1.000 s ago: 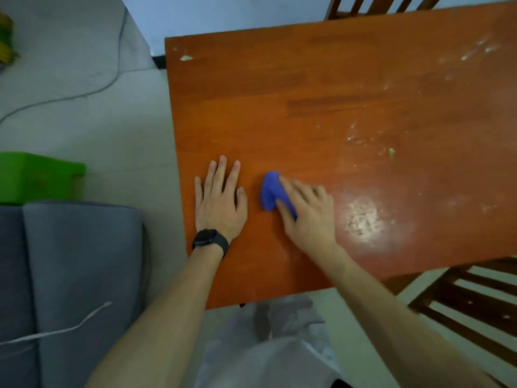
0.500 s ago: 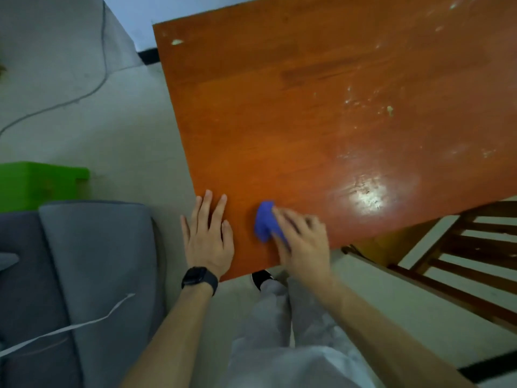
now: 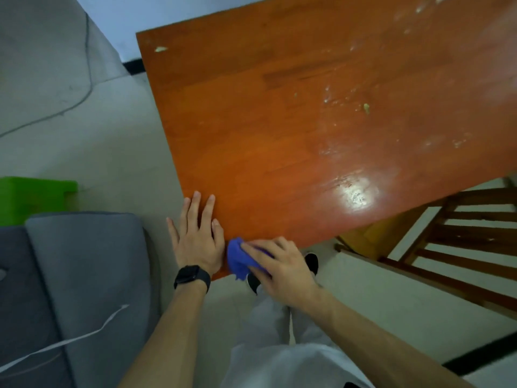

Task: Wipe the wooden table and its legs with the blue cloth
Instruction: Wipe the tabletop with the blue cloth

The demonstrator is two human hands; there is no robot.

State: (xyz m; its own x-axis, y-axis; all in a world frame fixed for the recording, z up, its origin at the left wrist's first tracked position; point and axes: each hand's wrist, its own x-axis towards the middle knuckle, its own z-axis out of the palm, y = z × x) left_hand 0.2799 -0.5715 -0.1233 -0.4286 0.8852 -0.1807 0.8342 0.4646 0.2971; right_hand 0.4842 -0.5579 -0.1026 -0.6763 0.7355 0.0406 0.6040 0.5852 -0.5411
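Our right hand (image 3: 282,271), fingers curled over the blue cloth (image 3: 237,259), has drawn it from further in to the near edge of the wooden table (image 3: 279,135), beside our flat, spread-fingered left hand (image 3: 197,242). We judge this strip wiped; the speckled far surface remains.

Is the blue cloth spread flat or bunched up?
Bunched up: the blue cloth shows as a crumpled wad under the right hand, at the near edge of the wooden table.
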